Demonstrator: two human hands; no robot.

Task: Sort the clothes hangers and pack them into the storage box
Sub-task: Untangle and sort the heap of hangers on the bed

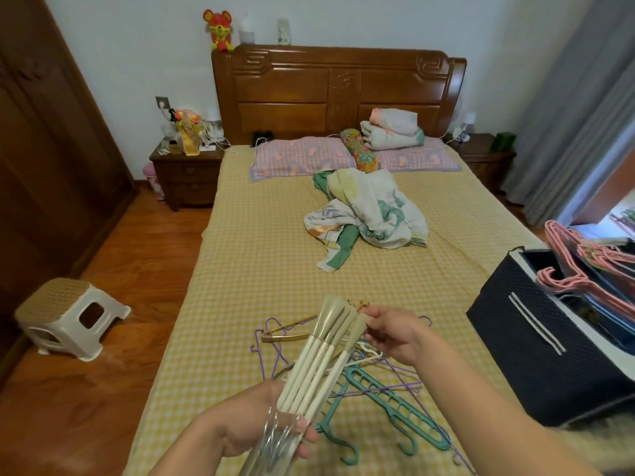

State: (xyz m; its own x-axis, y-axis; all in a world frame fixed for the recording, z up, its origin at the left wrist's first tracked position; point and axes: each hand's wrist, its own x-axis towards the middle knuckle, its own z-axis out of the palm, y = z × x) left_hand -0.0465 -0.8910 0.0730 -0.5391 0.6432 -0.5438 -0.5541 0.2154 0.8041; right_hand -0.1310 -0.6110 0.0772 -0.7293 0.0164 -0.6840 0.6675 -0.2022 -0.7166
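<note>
A bundle of hangers (323,359) spans between the left hand (254,427) and right hand (395,334), above loose hangers (378,389) on the bed (261,255). The storage box (536,338), with hangers in it, sits right of the right hand; a stool (65,317) stands far left of the left hand.

A softly lit room in daylight, which enters from a window (622,214) at the right edge behind grey curtains (563,139), leaving the bed (261,255) evenly lit with only faint shadows. The wide-angle lens bends straight lines near the edges, so the wardrobe (44,166) at left and the curtains lean inward. The picture is a little soft throughout, and the clear hangers (278,438) in the near hand are blurred.
</note>
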